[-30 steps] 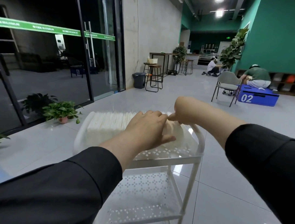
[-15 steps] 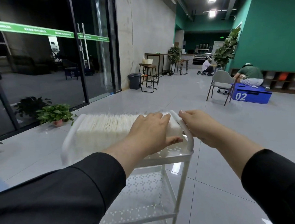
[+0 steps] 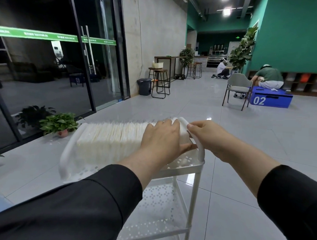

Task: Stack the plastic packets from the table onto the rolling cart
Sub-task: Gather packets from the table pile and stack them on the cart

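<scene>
White plastic packets [image 3: 113, 137] stand on edge in a tight row along the top shelf of the rolling cart [image 3: 200, 154], reaching from its left handle to its right end. At that right end the left hand [image 3: 162, 138] lies flat with fingers straight on the last packets, while the right hand [image 3: 208, 135] pinches the cart's right handle.
</scene>
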Demonstrator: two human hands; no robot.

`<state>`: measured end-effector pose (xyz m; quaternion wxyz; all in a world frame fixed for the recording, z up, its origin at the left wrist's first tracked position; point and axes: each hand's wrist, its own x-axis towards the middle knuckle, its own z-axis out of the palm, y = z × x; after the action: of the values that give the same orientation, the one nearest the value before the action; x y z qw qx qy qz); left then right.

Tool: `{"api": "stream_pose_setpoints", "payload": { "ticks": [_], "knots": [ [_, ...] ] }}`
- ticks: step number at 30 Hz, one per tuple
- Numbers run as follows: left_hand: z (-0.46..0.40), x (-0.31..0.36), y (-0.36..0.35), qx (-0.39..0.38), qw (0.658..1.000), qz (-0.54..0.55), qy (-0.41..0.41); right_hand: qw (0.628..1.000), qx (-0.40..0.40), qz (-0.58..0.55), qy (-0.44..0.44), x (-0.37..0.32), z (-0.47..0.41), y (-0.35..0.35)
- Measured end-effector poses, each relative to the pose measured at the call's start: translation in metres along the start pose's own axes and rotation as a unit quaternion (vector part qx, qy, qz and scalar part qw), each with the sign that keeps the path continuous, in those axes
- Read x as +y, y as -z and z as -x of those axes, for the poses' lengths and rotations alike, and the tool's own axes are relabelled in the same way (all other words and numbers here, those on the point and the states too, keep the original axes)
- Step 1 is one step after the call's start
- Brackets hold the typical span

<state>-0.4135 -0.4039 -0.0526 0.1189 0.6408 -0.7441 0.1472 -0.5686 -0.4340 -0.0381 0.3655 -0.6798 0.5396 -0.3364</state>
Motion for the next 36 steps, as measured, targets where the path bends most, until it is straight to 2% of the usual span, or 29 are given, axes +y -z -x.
{"api": "stream_pose_setpoints", "payload": {
  "ticks": [5,13,18,20,24,30,36],
  "knots": [
    [-0.001,0.000,0.003,-0.010,0.999,-0.032,0.009,1.000,0.008,-0.018,-0.004,0.002,0.002,-0.002],
    [0.024,-0.017,0.022,0.019,1.000,0.019,0.002,0.998,0.044,0.035,0.032,0.004,0.008,0.001],
    [0.054,-0.050,0.051,0.031,0.998,0.018,0.047,0.970,0.146,0.104,0.163,-0.031,0.027,0.001],
    [0.071,-0.069,0.070,0.046,0.995,0.030,0.085,0.957,0.147,0.104,0.225,-0.056,0.040,-0.010],
    [0.127,-0.119,0.111,0.074,0.983,0.022,0.164,0.943,0.082,0.107,0.303,-0.106,0.077,-0.063],
    [0.273,-0.197,0.165,0.092,0.950,-0.029,0.296,0.905,-0.077,0.086,0.410,-0.172,0.151,-0.202],
    [0.471,-0.249,0.221,0.105,0.887,-0.094,0.439,0.845,-0.253,0.035,0.469,-0.243,0.266,-0.336]
  ]
}}
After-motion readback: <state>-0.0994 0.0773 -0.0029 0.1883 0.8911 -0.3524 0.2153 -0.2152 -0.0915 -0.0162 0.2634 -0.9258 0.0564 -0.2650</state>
